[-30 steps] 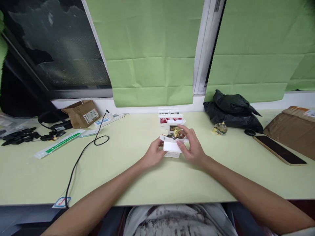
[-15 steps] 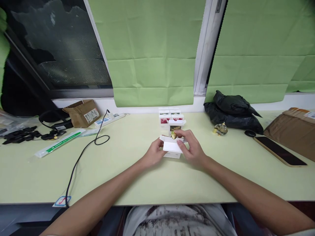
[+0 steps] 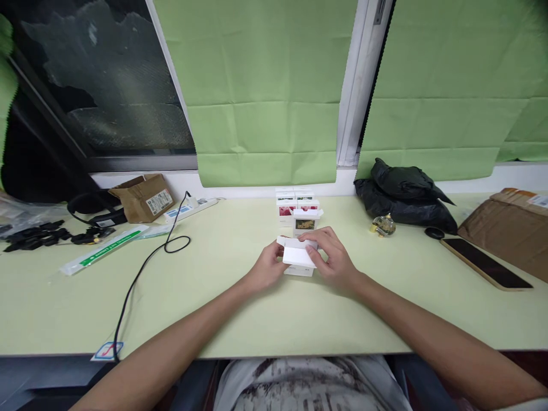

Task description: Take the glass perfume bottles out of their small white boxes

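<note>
A small white carton (image 3: 299, 269) stands on the table in front of me, its top flap folded open toward me. My left hand (image 3: 268, 267) grips the carton's left side, fingers curled behind it. My right hand (image 3: 336, 260) is at its right side, with the thumb on the open flap and the fingers closed over the top rim. What lies inside the carton is hidden. Just behind stands another white carton (image 3: 305, 224) with a brownish picture and raised flaps. Behind that are several white cartons (image 3: 286, 212) in rows, with pink-red pictures on the front ones.
On the right are a round glass bottle (image 3: 385, 225) with gold parts, black plastic bags (image 3: 402, 197), a black mouse (image 3: 435, 233), a phone (image 3: 486, 264) and a brown parcel (image 3: 509, 228). On the left lie a black cable (image 3: 148, 262), a power strip (image 3: 192, 209) and an open cardboard box (image 3: 145, 200).
The gold-coloured piece under my right fingers at the carton's opening is out of sight now. My right fingers have lowered slightly onto the rim; my left hand has stayed put.
</note>
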The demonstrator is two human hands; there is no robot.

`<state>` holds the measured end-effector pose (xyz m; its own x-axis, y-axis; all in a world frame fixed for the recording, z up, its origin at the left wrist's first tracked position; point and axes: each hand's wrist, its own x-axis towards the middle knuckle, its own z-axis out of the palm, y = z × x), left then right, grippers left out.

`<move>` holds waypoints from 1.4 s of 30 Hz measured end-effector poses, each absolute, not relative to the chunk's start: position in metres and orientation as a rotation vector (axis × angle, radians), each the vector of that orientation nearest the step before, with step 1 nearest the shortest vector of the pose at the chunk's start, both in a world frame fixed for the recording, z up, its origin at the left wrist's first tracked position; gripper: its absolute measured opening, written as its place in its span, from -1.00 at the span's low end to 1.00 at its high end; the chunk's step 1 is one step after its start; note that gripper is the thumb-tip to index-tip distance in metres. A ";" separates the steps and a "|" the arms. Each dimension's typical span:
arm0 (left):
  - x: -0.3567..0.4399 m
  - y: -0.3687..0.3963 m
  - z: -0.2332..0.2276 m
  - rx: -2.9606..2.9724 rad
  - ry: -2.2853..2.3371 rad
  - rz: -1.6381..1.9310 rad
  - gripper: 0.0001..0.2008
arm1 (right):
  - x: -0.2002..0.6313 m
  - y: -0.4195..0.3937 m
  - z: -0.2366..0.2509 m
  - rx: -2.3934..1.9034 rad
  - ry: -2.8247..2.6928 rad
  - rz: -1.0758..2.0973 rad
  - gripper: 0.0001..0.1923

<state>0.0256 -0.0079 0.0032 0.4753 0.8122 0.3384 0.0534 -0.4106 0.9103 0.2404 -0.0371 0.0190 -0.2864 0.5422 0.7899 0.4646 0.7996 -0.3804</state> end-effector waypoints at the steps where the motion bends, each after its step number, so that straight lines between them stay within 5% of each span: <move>1: 0.025 -0.008 0.004 1.814 0.740 1.030 -0.69 | 0.241 -0.037 0.019 -0.752 -1.931 0.085 -0.73; 14: 0.016 -0.007 0.013 2.086 0.904 1.081 -0.73 | 0.243 -0.034 0.023 -0.736 -1.882 -0.023 -0.73; 22: 0.013 -0.007 0.014 2.138 0.916 1.235 -0.54 | 0.246 -0.027 0.019 -0.754 -1.894 -0.056 -0.76; 42: 0.010 -0.003 0.014 2.313 0.802 1.397 -0.81 | 0.246 -0.028 0.019 -0.744 -1.871 -0.050 -0.74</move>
